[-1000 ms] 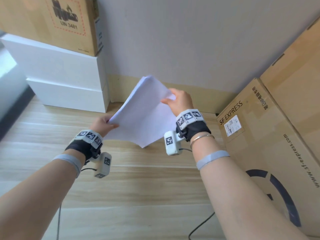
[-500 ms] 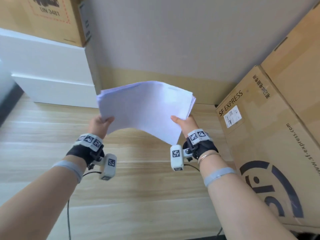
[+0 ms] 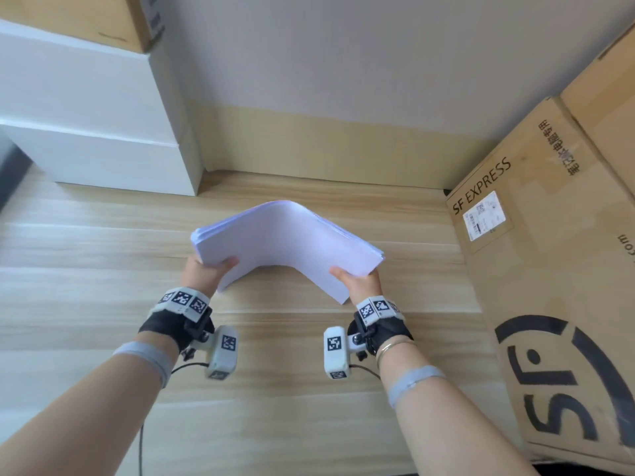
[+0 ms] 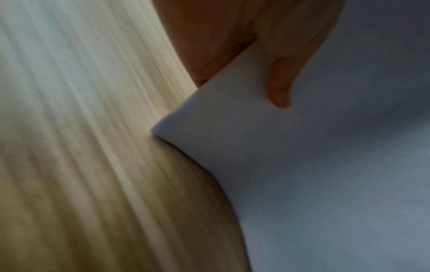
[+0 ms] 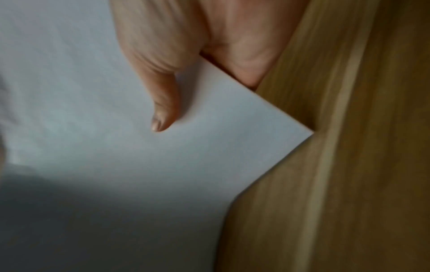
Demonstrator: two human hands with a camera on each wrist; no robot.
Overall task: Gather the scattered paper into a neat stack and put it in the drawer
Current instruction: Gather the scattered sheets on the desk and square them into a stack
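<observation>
At far left, two stacked white boxes sit on the pale wooden surface against the wall, a brown carton resting on top of them. Moving inward, your left hand pinches the near left corner of the paper stack, thumb laid across the top sheet and fingers tucked under it; the left wrist view shows that thumb pressed onto the white sheet near its corner, the blurred wood grain passing below. The stack is held in the air above the surface, bowed upward in the middle so that both sides droop toward your hands, its sheets roughly aligned with the edges fanned slightly on the right. Your right hand grips the near right corner the same way; the right wrist view shows the thumb flat on the paper and the fingers beneath. At far right, a large cardboard box printed "SF EXPRESS" stands on the surface against the wall.
</observation>
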